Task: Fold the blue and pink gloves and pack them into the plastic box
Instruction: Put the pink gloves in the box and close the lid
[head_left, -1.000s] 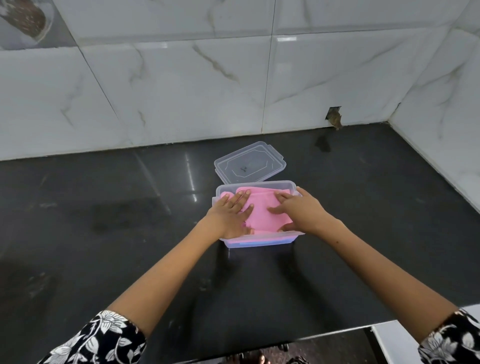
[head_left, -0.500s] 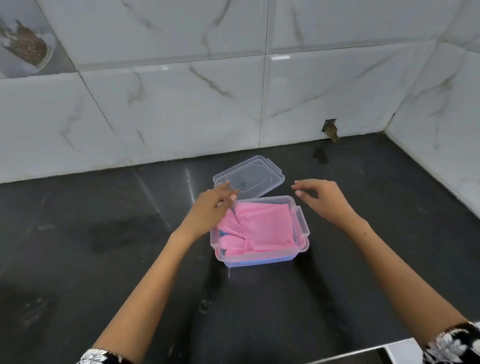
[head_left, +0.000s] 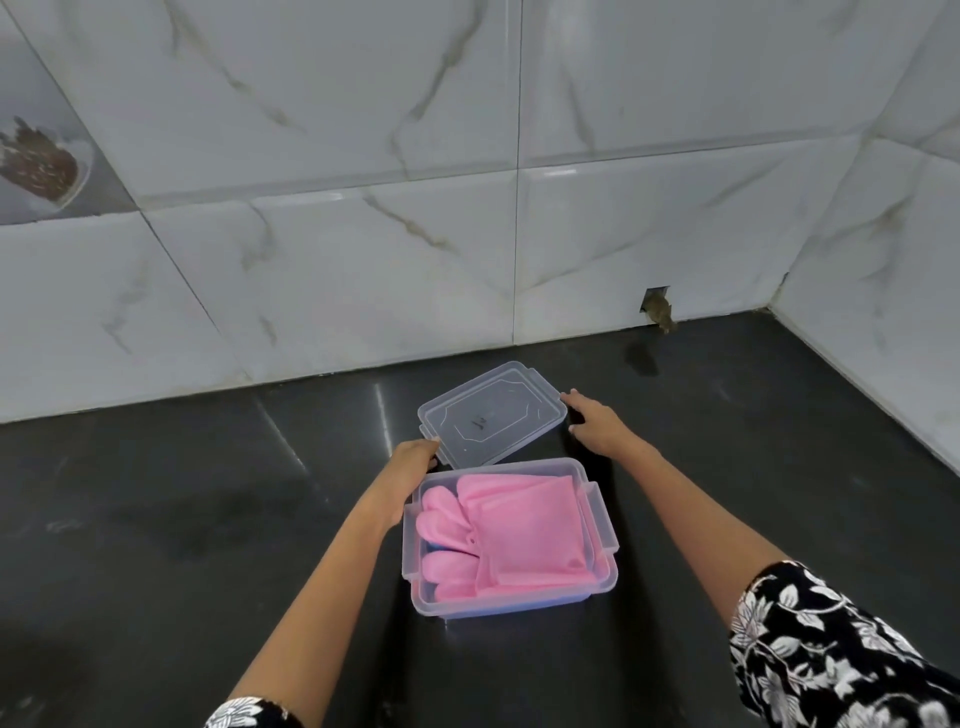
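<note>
Pink gloves lie uncovered; both open hands, left, right, now touch lid.

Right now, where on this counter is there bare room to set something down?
Left of the box the dark counter is bare to the wall. Right of it, bare to the corner. Behind the box it is crowded: lid and both hands.

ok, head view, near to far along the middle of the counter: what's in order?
plastic box with folded pink gloves on top → clear lid flat on the counter, both hands at its ends → marble wall tiles
</note>
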